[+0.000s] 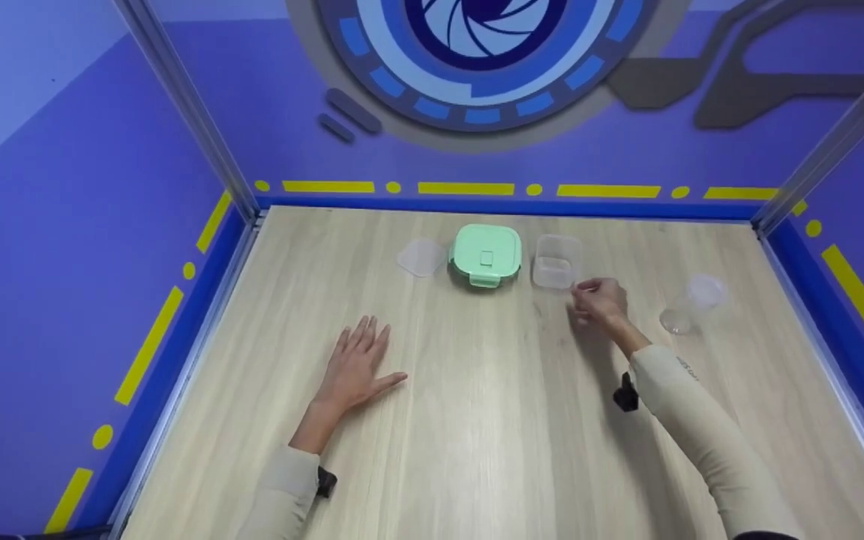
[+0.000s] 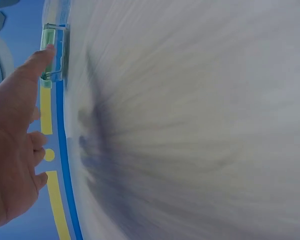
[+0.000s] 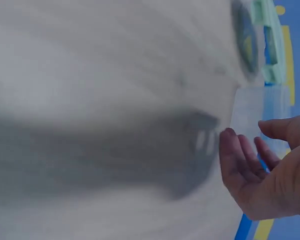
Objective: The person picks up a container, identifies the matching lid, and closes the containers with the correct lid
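Observation:
My left hand [image 1: 353, 371] is spread over the wooden table, palm down, with straight fingers and nothing held. In the left wrist view its thumb overlaps the green-lidded food box [image 2: 47, 80] in the background. My right hand [image 1: 601, 300] is at the near right corner of a clear square plastic container [image 1: 558, 247]. In the right wrist view the fingers [image 3: 229, 150] bend loosely, the thumb apart from them, with nothing seen between. Whether they touch the container [image 3: 246, 107] I cannot tell. Left of it stands the box with a mint-green clip lid [image 1: 487, 247].
A flat translucent lid [image 1: 421, 257] lies left of the green-lidded box. On the right is a clear round container [image 1: 704, 292]. Blue printed walls [image 1: 477, 165] and metal frame posts [image 1: 192, 97] border the wooden table [image 1: 469, 420].

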The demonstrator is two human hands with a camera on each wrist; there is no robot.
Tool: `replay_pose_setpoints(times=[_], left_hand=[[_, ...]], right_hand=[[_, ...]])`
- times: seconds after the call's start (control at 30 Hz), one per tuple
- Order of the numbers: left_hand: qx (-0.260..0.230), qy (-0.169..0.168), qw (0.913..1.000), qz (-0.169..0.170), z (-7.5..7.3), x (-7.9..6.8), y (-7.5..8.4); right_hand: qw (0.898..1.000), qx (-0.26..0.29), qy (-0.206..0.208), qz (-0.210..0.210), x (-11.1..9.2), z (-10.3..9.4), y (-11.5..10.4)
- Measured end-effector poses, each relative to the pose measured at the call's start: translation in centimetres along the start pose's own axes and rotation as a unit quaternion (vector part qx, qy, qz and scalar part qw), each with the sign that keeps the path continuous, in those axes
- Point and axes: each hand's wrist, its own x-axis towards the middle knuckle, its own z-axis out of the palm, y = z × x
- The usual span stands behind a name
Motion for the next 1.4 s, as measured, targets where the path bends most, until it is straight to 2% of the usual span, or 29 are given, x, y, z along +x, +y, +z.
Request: replay_pose_setpoints(times=[0.1,0.17,0.23,0.47,0.67,0.77,0.9,1.1,1.3,1.4], left_hand=[[-0.01,-0.011,0.9999,-0.007,0.1,0.0,0.0],[-0.012,-0.008,0.9999,-0.007,0.1,0.0,0.0],[-0.014,-0.007,0.9999,-0.005,0.1,0.0,0.1],[-0.017,-0.009,0.9998,-0.011,0.1,-0.2,0.0],[-0.025,-0.012,0.9993,-0.025,0.2,-0.6,-0.3],[-0.019,-0.019,0.9991,-0.032,0.3,-0.8,-0.5],[-0.012,-0.012,0.9994,-0.028,0.4,-1.0,-0.7],[-0.017,-0.012,0.9993,-0.033,0.6,-1.2,-0.9],[-0.028,0.003,0.9991,-0.033,0.7,-1.4,-1.1],[-0.029,-0.001,0.999,-0.034,0.6,-1.4,-1.2]], right_hand=[[0.994,-0.071,0.057,-0.059,0.9,-0.3,0.9],[0.989,-0.089,0.074,-0.087,1.4,-0.3,1.4],[0.99,-0.073,0.067,-0.104,1.8,0.0,1.9],[0.992,-0.011,0.018,-0.121,3.1,1.3,2.1],[0.991,0.052,0.013,-0.12,3.8,3.2,1.2],[0.991,0.076,0.027,-0.111,3.9,4.0,0.7],[0.988,0.096,0.07,-0.099,4.2,4.9,0.3],[0.983,0.096,0.122,-0.096,4.6,5.6,0.2],[0.988,0.06,0.116,-0.08,5.0,6.2,-0.3],[0.991,0.045,0.108,-0.066,5.0,6.3,-0.7]])
